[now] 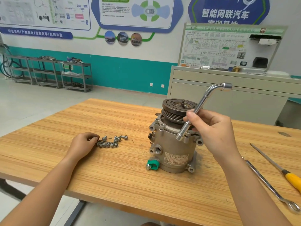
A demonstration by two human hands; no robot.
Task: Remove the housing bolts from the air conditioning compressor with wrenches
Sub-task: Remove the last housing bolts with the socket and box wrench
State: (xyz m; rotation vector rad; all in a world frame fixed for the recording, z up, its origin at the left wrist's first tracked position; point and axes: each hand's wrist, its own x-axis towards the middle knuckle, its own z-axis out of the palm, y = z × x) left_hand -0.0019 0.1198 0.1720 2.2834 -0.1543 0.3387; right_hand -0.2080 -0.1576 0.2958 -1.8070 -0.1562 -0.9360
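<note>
Bench: wooden table [114, 168], grain running left to right. Behind it on the right stands a grey cabinet [228, 95] with a wiring-diagram board on top.

Air conditioning compressor [174, 144] stands upright on the table, right of centre, with the grooved pulley [175, 110] uppermost and the label facing the camera. A green clip [153, 165] sits on the port at its lower left.

Right hand [215, 128]: raised beside the pulley, fingers and thumb wrapped round the shaft of an L-shaped socket wrench [200, 103]. The wrench is tilted. Its lower socket end is in front of the housing's upper flange; I cannot tell whether it touches. The bent end points up and to the right.

Left hand [83, 144]: well apart from the right, resting on the table left of the compressor. Its fingers are curled and the tips are at the left edge of the bolt pile. Whether they pinch a bolt cannot be told.

A long ring spanner [268, 185] and a yellow-handled screwdriver [292, 179] lie on the table at far right, side by side and apart.

Housing bolts [112, 141]: a loose cluster lying on the table between the left hand and the compressor.
</note>
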